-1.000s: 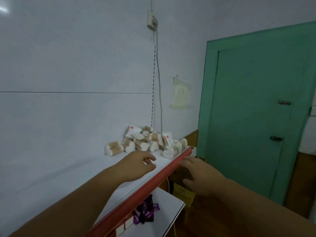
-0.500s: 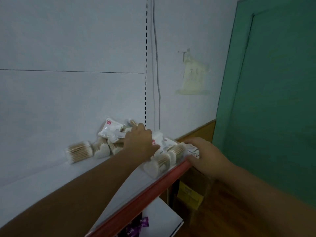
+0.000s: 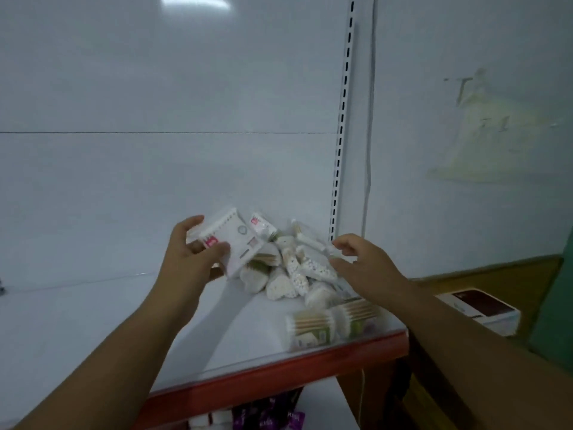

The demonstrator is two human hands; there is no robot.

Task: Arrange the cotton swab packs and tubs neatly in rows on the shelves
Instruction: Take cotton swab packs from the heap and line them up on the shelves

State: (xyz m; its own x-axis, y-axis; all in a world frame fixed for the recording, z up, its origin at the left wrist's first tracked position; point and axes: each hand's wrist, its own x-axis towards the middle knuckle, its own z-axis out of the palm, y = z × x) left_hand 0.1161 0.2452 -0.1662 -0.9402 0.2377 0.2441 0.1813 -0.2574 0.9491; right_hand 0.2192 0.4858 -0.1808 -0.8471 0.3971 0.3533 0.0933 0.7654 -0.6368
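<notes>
From my remote seat I see the left hand (image 3: 189, 256) raised just above the white shelf with its red front lip (image 3: 93, 321), its fingers (image 3: 193, 223) and thumb wrapped round a flat white cotton swab pack with a pink label (image 3: 232, 240), which is tilted and held clear of the shelf surface at the left edge of the heap. Just behind it a second white pack with a pink label (image 3: 262, 226) leans against the white back panel. The heap of heart-shaped clear tubs of cotton swabs (image 3: 285, 274) lies jumbled in the shelf's far right corner, beside the white slotted upright rail (image 3: 341, 135). My right hand (image 3: 362, 262) is at the heap's right side, fingers curled towards the end of a narrow clear swab pack (image 3: 310, 240); I cannot tell whether they actually pinch it or only touch it. Nearer the front lip, two round clear tubs of wooden-stemmed swabs (image 3: 310, 330) lie on their sides, touching each other, below the right forearm. A grey cable (image 3: 369, 150) runs down the wall just right of the rail. On the lower shelf I can make out purple packets (image 3: 266, 417), and off to the right sits a white box with a dark red top (image 3: 483, 308).
</notes>
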